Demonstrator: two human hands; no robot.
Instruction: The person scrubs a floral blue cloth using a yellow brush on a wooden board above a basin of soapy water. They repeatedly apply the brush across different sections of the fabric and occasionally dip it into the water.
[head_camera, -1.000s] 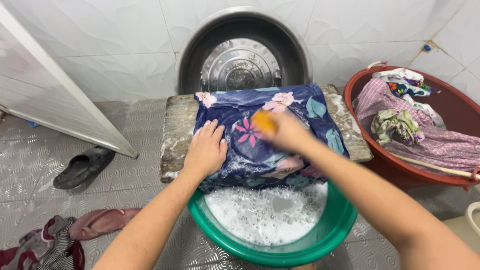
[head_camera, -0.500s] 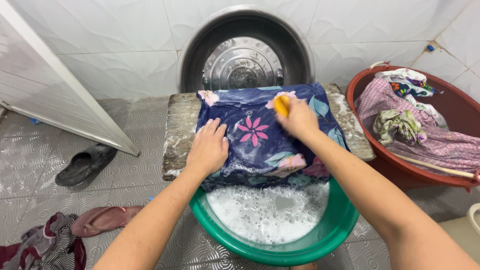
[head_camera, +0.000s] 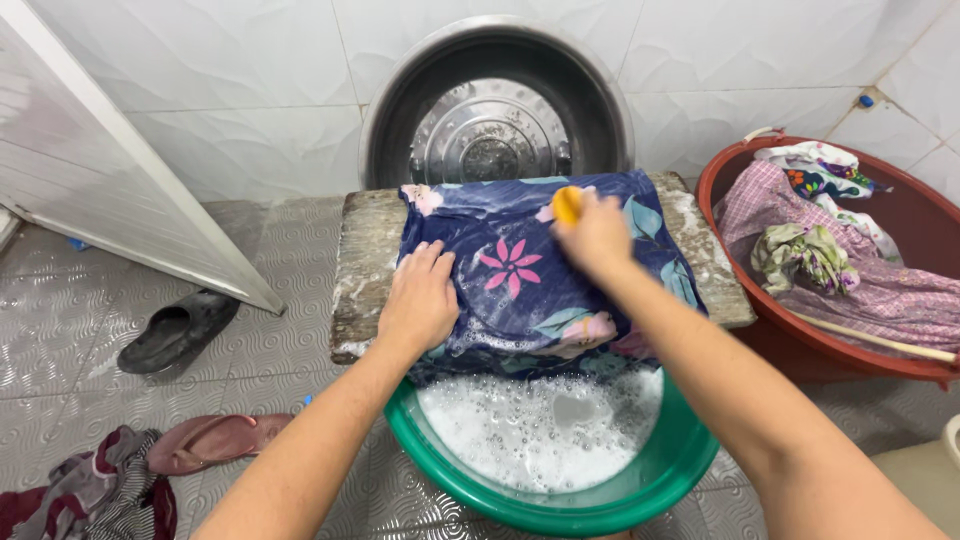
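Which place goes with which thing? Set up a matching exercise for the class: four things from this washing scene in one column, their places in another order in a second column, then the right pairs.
Things:
1. floral cloth
2. green basin
3. red tub
4. dark sandal

Places:
A. on the floor beside the white panel
B. spread over the wooden board
C. below the board's near edge, full of suds
D. by the right wall, holding laundry

Pairs: 1-B, 2-C, 3-D, 4-A
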